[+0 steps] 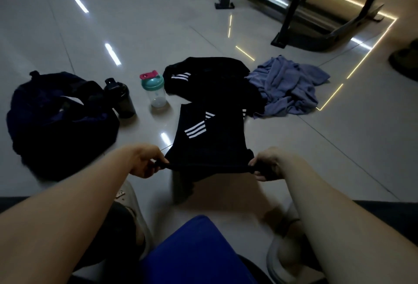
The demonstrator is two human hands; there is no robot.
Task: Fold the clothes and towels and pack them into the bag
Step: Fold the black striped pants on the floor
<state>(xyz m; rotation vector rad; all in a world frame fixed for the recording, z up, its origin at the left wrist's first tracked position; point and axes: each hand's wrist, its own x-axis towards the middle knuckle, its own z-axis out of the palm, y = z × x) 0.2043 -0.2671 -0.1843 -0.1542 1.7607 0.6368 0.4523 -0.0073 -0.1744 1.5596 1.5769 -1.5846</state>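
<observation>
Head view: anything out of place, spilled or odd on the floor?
Nothing spilled or damaged. The black bottle and teal-lidded bottle stand upright beside the bag. Only the blue-grey cloth lies crumpled at right, against a bunched black garment. The left hand and right hand pinch a striped garment's near edge.

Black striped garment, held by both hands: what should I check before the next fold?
1. Grip of left hand on black striped garment's near edge: ok.
2. Grip of right hand on that edge: ok.
3. Edge taut between the hands: ok.
4. Far end clear of the other black garment: cannot tell, dark on dark.
5. Fold path free of black bottle and clear bottle: ok, both stand left of it.
6. Mouth of bag open: cannot tell, too dark.
</observation>
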